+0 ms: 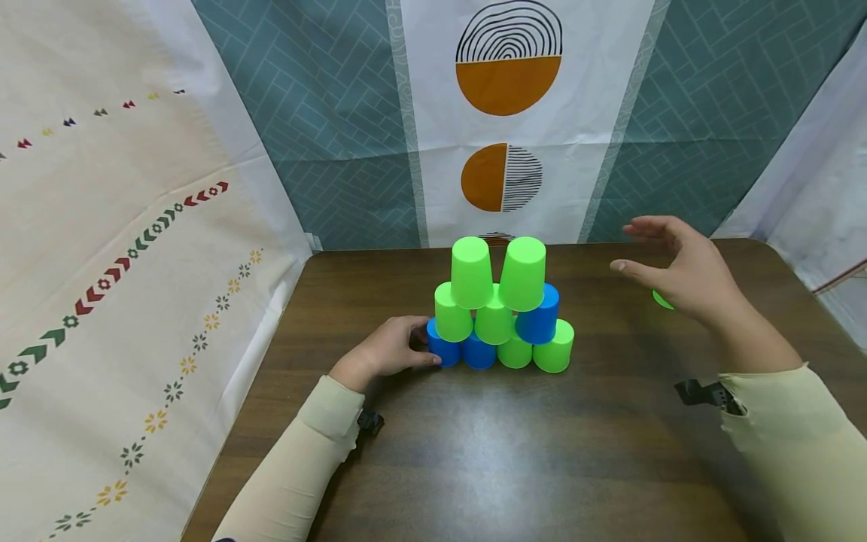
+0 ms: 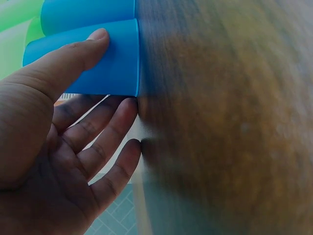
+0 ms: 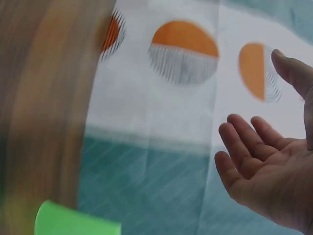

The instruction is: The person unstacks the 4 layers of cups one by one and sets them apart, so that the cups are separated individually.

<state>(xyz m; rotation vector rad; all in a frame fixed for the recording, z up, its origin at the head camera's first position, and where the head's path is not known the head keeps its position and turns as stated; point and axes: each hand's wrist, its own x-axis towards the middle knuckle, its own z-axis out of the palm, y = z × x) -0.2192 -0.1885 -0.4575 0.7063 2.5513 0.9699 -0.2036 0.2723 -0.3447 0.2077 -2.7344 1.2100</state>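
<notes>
Upside-down plastic cups stand stacked in a pyramid on the table. Its bottom row has a blue cup at the left end, another blue cup and two green cups. Two green cups and a blue cup make the middle row, with two green cups on top. My left hand holds the left-end blue cup, thumb on its near side and fingers round the far side. Raised at the right, my right hand has its fingers spread, nothing in them. Behind it a green cup is mostly hidden.
The brown wooden table reaches back to a hanging cloth with printed orange shapes. Patterned pale cloth hangs along the left side, and more white cloth is at the right.
</notes>
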